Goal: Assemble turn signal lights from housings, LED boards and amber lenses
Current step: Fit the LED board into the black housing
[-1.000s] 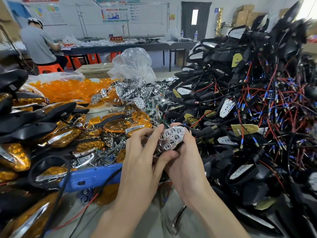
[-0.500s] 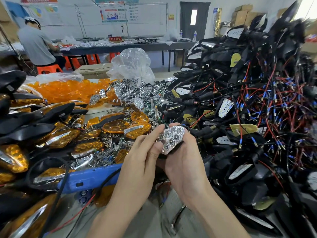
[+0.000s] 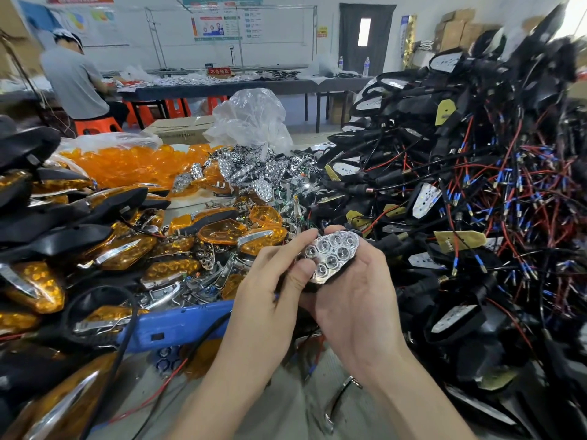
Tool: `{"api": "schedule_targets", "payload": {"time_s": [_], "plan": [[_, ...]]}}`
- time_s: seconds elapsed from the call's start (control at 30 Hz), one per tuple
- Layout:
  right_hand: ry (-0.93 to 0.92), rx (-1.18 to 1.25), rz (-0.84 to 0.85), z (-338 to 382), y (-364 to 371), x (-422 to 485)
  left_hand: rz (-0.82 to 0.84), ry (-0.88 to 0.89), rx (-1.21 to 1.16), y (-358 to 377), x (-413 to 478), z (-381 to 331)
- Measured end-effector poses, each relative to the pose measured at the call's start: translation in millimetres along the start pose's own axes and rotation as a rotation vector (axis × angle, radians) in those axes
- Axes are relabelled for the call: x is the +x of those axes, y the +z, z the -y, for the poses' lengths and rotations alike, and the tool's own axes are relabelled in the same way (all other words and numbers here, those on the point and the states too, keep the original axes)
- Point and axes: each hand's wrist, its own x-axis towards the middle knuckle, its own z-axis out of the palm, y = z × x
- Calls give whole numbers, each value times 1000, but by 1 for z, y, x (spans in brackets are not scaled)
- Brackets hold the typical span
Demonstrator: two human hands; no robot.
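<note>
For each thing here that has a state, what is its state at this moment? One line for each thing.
chrome reflector: held between both hands, cups facing up, no amber lens on it.
left hand: pinches the reflector's left edge.
right hand: cups the reflector from beneath.
clear plastic bag: crumpled, standing upright.
door: closed.
finished lights: amber lenses fitted.

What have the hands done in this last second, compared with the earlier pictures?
The fingers of the left hand slid off the face of the chrome reflector to its left edge, so its cups show more fully. Both it and the right hand still hold the piece in about the same spot. The amber lenses and wired black housings lie as before.
</note>
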Motion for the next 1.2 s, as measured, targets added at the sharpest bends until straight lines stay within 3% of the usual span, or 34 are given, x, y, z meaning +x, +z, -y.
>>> {"api": "schedule_targets", "payload": {"time_s": [0.77, 0.93, 1.2], "plan": [[17, 93, -81, -4, 0, 0, -36, 37, 154, 4, -1, 0], [-40, -32, -159, -3, -4, 4, 11, 110, 376, -2, -10, -7], [-104, 85, -132, 17, -21, 8, 14, 154, 757, -24, -13, -10]]}}
